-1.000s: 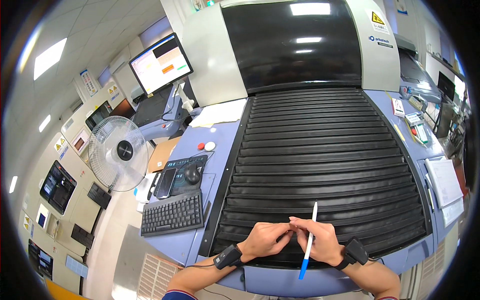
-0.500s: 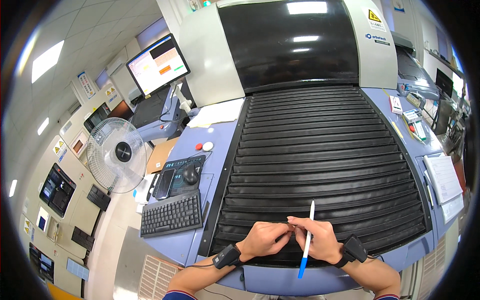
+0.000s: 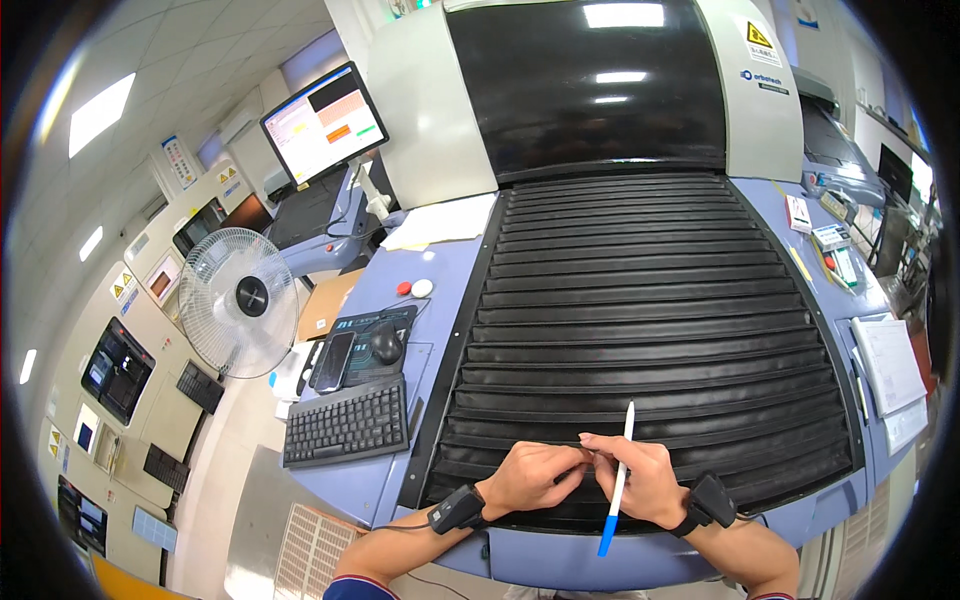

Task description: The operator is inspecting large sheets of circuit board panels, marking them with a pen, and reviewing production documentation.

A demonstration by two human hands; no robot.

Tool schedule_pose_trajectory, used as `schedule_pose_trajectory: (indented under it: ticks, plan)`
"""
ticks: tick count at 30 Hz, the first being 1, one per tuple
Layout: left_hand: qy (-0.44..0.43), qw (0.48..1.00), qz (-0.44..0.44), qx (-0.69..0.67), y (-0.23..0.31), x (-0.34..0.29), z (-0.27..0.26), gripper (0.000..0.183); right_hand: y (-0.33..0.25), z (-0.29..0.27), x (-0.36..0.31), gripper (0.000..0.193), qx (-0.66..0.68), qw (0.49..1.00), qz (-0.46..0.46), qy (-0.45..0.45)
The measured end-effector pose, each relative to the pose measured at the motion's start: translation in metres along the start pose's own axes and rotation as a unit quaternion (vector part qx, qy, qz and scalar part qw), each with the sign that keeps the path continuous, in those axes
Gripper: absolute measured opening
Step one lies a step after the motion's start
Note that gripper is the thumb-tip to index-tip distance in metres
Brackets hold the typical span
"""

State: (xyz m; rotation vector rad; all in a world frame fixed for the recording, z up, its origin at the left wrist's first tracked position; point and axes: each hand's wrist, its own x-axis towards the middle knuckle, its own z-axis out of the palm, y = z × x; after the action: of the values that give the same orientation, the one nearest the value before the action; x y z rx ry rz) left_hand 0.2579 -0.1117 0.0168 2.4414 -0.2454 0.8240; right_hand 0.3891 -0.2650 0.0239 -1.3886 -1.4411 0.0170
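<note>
Both hands down at near edge of black ribbed shutter (image 3: 650, 330) of a big grey-blue machine (image 3: 420, 130). Left hand (image 3: 535, 478) curled, fingertips pressed together against those of right hand (image 3: 640, 480), meeting just above near edge; can't tell if anything small is pinched between them. Right hand also clamps a white pen with blue end (image 3: 616, 480) between its fingers, pen lying almost upright across the hand: white tip up over the slats, blue end hanging past near edge toward the body. Black wrist bands on both forearms, left one (image 3: 457, 508) with a thin cable trailing off, right one (image 3: 706, 503) just behind the hand. Left side of machine deck: black keyboard (image 3: 346, 423) near front-left corner, black mouse (image 3: 386, 343) on a dark mat behind it with a phone (image 3: 333, 361) beside. Red and white round buttons (image 3: 414, 288) further back. White sheet (image 3: 440, 222) at back-left edge of shutter. Monitor (image 3: 324, 122) lit, on an arm behind left corner. White desk fan (image 3: 239, 302) standing left of the deck. Right side: stack of papers (image 3: 890, 365) along right edge, small boxes and tools (image 3: 830, 245) further back on same edge. Dark glossy hood (image 3: 590, 80) closing off far edge of shutter.
</note>
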Motion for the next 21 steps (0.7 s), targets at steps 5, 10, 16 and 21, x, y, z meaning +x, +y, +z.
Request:
schedule_pose_trajectory:
  ticks: [5,10,16,21]
  plan:
    - [-0.003,1.0,-0.004,-0.011,-0.0012,-0.0014,0.0013,0.018,0.0021,0.0004,-0.0013,0.036,-0.001,1.0,0.0,0.003]
    - [-0.003,1.0,-0.001,0.0,0.0008,0.0004,-0.0004,0.018,0.0027,0.001,-0.0004,0.034,0.002,1.0,-0.011,0.006]
    - [0.001,1.0,0.006,0.001,0.0004,0.0003,0.001,0.017,0.0056,0.0017,-0.0024,0.031,-0.001,1.0,-0.021,0.012]
    - [-0.003,1.0,0.004,0.002,0.0019,0.0018,0.0001,0.015,0.0073,0.0028,-0.0028,0.029,0.004,1.0,-0.02,0.013]
